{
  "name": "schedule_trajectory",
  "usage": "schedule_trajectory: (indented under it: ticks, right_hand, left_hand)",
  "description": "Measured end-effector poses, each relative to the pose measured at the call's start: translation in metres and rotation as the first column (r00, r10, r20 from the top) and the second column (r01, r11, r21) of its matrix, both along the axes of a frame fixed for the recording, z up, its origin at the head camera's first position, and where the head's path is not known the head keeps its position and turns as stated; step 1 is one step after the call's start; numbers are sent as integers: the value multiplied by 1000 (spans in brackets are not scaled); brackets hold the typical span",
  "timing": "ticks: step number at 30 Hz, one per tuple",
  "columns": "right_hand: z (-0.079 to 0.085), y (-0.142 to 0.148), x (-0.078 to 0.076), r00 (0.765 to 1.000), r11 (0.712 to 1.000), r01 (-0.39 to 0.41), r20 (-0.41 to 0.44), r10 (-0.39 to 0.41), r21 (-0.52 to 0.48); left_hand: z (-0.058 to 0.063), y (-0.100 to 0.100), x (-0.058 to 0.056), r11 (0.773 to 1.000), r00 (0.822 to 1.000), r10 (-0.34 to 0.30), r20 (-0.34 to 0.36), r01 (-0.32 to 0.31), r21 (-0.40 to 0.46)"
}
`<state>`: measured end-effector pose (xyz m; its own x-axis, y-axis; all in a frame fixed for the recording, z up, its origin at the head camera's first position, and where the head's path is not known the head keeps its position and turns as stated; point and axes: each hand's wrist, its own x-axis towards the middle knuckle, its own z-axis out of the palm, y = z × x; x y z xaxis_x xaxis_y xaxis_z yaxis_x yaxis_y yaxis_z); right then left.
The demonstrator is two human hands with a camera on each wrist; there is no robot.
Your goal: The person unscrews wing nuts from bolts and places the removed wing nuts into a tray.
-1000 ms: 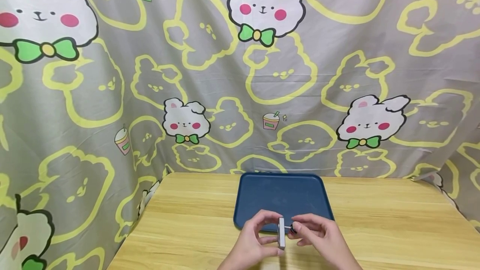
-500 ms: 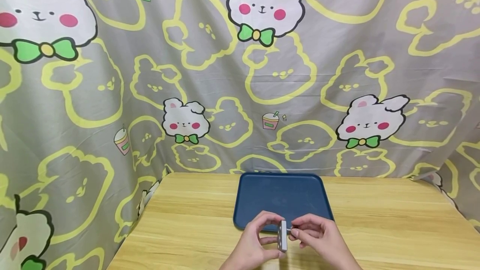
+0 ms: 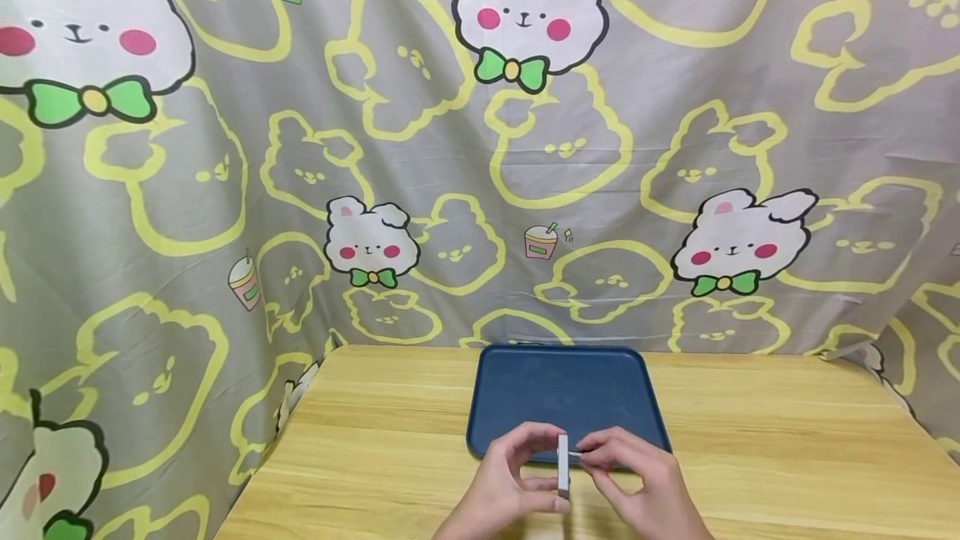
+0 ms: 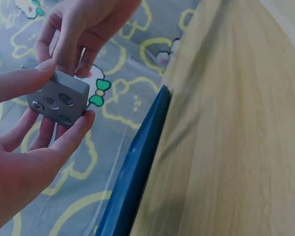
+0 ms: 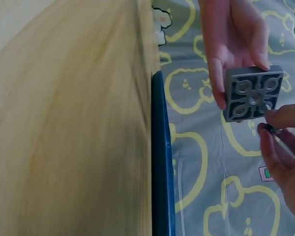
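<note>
In my left hand is a small square grey metal block, gripped by its edges between thumb and fingers. The left wrist view shows its flat face with several round holes; the opposite, ribbed face with ring-shaped recesses appears in the right wrist view. My right hand pinches a thin, screw-like metal piece close beside the block. A dark end of this piece shows between thumb and fingers; the rest is largely hidden. Whether its tip sits inside a hole, I cannot tell.
A dark blue tray lies on the light wooden table, just beyond both hands. Behind the table and along its left side hangs a grey curtain printed with white rabbits and yellow outlines.
My right fingers have shifted their pinch on the screw-like piece, whose dark end no longer shows in the head view. The block has turned slightly in my left hand.
</note>
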<state>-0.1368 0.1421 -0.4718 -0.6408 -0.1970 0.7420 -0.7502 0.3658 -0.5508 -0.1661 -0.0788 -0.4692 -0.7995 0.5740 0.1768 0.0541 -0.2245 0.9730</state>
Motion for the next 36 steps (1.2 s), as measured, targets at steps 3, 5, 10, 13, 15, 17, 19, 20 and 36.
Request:
schedule_trajectory:
  ticks: [3,5,10,13,15,17,19,20,36]
  right_hand:
    - [-3,0,-3,993,1000,-9,-114,11,18]
    - [-5,0,-4,986,1000,-17,-166,19,14]
    - [-5,0,-6,980,1000,-31,-195,32,6]
    - [-1,1,-3,996,1000,-12,-92,12,1]
    - [4,1,0,998,999,11,63,-9,-34]
    - [8,0,3,958,994,50,285,-20,-100]
    - [11,2,3,868,978,82,496,23,-190]
    - [12,3,2,811,966,96,581,63,-239]
    - [8,21,-8,491,893,-46,768,410,-448]
  left_hand:
    - [1,-1,0,1000,1000,-8,19,8,12]
    - [2,-1,0,1000,1000,-10,27,9,15]
    - [2,-1,0,1000,999,-2,37,2,14]
    - [1,0,-1,1000,1000,7,30,-8,16]
    - [1,0,-1,1000,1000,20,21,-20,16]
    - [1,0,0,999,999,34,-3,-34,9]
    - [1,1,1,999,998,48,-39,-48,0]
    - [1,1,1,999,997,53,-59,-54,-4]
    - [-2,6,2,997,985,51,-162,-59,-46]
